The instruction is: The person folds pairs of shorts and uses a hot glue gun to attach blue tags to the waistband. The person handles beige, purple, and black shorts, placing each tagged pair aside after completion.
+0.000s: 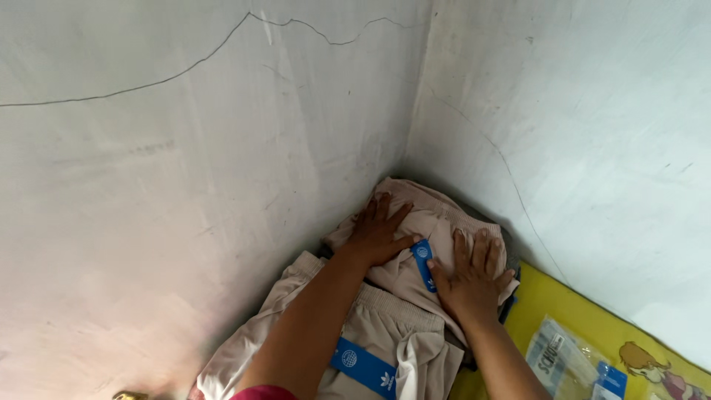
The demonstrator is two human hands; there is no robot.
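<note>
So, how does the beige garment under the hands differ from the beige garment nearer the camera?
The far garment is folded compact in the wall corner, both hands flat on it: left hand, right hand. The near garment lies looser under the forearms, no hand on it. Both are beige with a blue tag.

So the folded garment (426, 222) sits right in the corner where the two walls (185, 185) meet, with the left hand (378, 233) flat on its left half and the right hand (470, 278) flat on its right half. A second garment (370, 341) lies just in front of it, partly tucked under its near edge. Off to the folded garment's right and nearer the camera, a plastic packet (566, 355) lies on the mat (548, 296).
</note>
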